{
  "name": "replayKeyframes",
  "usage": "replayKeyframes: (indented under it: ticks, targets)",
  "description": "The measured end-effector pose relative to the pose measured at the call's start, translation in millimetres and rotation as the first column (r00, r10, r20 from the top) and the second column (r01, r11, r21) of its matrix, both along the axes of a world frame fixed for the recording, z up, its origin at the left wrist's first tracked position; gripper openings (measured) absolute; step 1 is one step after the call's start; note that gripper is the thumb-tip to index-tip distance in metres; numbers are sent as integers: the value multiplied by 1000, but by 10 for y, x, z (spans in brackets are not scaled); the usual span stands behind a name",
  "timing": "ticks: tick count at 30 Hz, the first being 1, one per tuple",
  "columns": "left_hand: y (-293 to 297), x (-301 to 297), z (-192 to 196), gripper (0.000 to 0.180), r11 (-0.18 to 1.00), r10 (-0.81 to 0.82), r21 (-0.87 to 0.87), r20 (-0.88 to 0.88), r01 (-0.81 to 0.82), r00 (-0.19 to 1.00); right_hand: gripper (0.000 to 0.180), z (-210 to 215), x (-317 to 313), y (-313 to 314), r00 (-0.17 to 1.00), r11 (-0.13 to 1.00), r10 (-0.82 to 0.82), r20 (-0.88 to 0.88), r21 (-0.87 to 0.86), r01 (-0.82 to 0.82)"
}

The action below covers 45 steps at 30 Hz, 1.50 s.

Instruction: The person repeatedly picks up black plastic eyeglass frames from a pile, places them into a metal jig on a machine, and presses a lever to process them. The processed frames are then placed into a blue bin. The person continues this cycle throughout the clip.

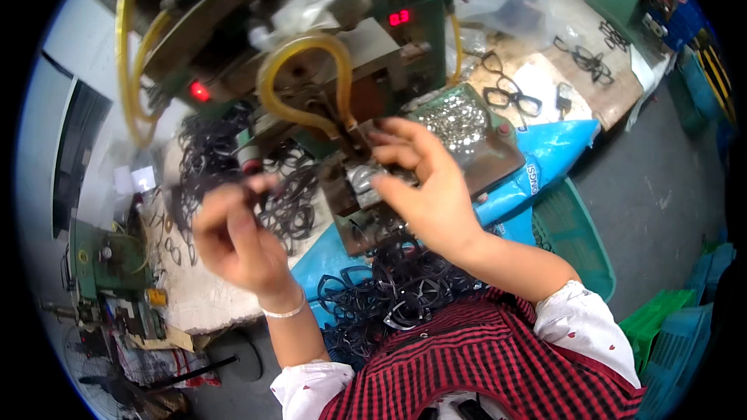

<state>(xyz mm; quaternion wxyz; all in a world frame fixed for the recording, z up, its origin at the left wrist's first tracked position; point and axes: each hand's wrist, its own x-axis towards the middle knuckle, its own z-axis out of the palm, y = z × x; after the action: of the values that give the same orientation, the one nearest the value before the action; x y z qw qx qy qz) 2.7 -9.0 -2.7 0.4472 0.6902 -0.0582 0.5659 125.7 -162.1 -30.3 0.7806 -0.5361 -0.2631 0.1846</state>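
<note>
My left hand (237,241) is raised in front of a heap of black eyeglass frames (292,198), its fingers curled and smeared by motion. A dark, blurred shape shows at its fingertips; what it is cannot be made out. At the press, my right hand (432,187) reaches round the metal fixture (363,180), thumb and fingers apart. Its fingertips are close to the fixture, under a yellow hose (342,70); I see nothing held in them. More black eyeglass frames (405,284) are piled against my checked apron (459,342).
Small shiny metal parts (459,120) fill a tray right of the fixture. The green press (366,39) with red displays stands ahead. Loose glasses frames (510,97) lie on the bench at right. Blue plastic sheeting (560,148) covers the bench edge above a green basket (583,241).
</note>
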Motion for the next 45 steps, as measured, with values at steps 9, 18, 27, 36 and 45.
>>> replayKeyframes:
  ticks: [9, 18, 27, 36, 45]
  targets:
    - [-278, 48, -350, 28, 840, 44, 512, -395, 180, 918, 27, -885, 855, -716, 768, 744, -22, 640, -503, 440]
    - [-289, 29, -192, 28, 800, 118, 564, -482, 205, 868, 23, -956, 1202, -767, 724, 796, -193, 662, -325, 510]
    - [-735, -308, -883, 42, 894, 418, 330, -365, -304, 832, 11, -987, 872, -577, 495, 568, 31, 868, -423, 706]
    - [-637, -1067, -910, 70, 922, 284, 289, -957, 257, 55, 13, -1061, 917, -603, 718, 746, -160, 678, -392, 537]
    - [418, -1350, -504, 41, 739, 649, 648, -758, -185, -65, 17, -1008, 926, -391, 795, 819, -174, 581, -363, 444]
